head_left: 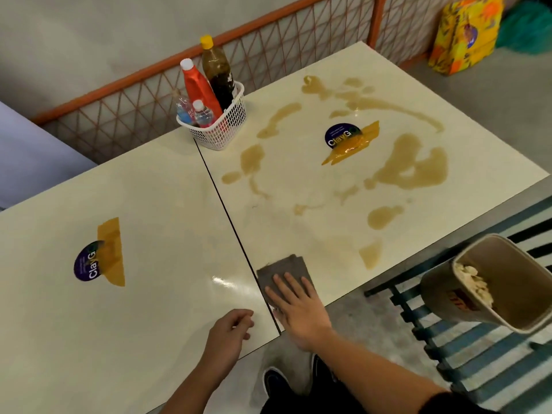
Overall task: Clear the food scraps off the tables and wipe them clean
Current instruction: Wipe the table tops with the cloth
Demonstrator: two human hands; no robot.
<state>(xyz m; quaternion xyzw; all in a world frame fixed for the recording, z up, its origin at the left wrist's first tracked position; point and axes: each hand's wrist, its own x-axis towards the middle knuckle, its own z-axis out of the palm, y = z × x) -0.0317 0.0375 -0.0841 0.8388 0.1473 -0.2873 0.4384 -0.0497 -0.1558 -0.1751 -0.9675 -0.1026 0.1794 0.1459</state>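
Note:
Two cream tables stand side by side. The right table (313,222) carries several brown liquid stains (415,165) across its top. My right hand (295,309) presses flat, fingers straight, on a grey folded cloth (282,268) at the right table's near left corner, beside the seam. My left hand (231,330) rests on the near edge of the left table (149,234), fingers loosely curled and holding nothing. A beige bin (501,282) with pale food scraps inside sits on a slatted bench to the right.
A white basket (221,127) with sauce bottles and small water bottles stands at the back by the seam. Round "ClayGo" stickers mark both tabletops. An orange mesh fence runs behind. A dark slatted bench (448,333) sits right of the table. My shoe shows below.

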